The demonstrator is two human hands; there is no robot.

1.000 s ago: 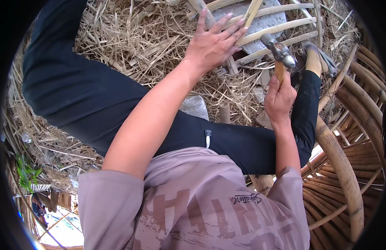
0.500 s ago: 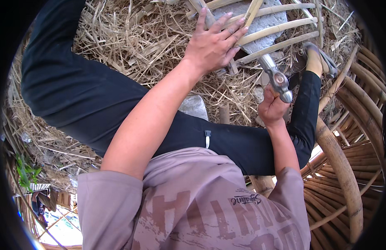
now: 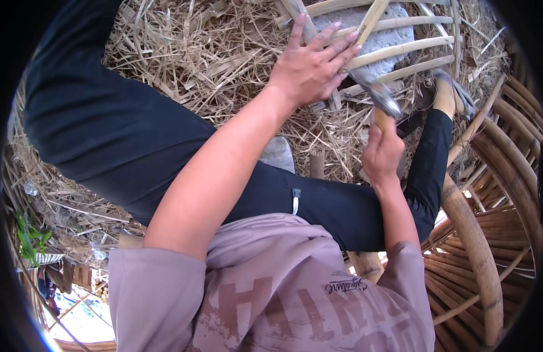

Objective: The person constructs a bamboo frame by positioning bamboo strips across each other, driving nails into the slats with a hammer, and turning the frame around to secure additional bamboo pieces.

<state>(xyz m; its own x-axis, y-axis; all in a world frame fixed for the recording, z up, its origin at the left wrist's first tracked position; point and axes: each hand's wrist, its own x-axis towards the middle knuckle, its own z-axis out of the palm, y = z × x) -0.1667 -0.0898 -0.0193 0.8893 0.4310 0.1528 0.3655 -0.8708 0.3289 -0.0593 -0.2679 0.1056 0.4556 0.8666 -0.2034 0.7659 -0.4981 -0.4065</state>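
My left hand (image 3: pixel 309 67) lies with spread fingers on a bamboo frame (image 3: pixel 392 53) of pale curved slats, pressing near the joint where a thicker bamboo piece (image 3: pixel 301 16) and several slats meet. My right hand (image 3: pixel 382 149) is closed around the wooden handle of a ball-peen hammer (image 3: pixel 380 98). Slightly blurred, the hammer's metal head is close beside my left hand's thumb side, by the frame's near end. Whether it touches the bamboo I cannot tell. Beneath the slats sits a grey stone block (image 3: pixel 389 41).
Straw and bamboo shavings (image 3: pixel 189 64) cover the ground. Another pale stone (image 3: pixel 277 154) and a short upright bamboo stub (image 3: pixel 316 165) stand by my leg. To the right rises a large curved bamboo structure (image 3: pixel 479 252). My shod foot (image 3: pixel 456 97) rests beyond the frame's right side.
The hammer head has swung toward the frame's near end, now blurred and tilted differently. My left hand stays on the bamboo. The whole view has shifted slightly.
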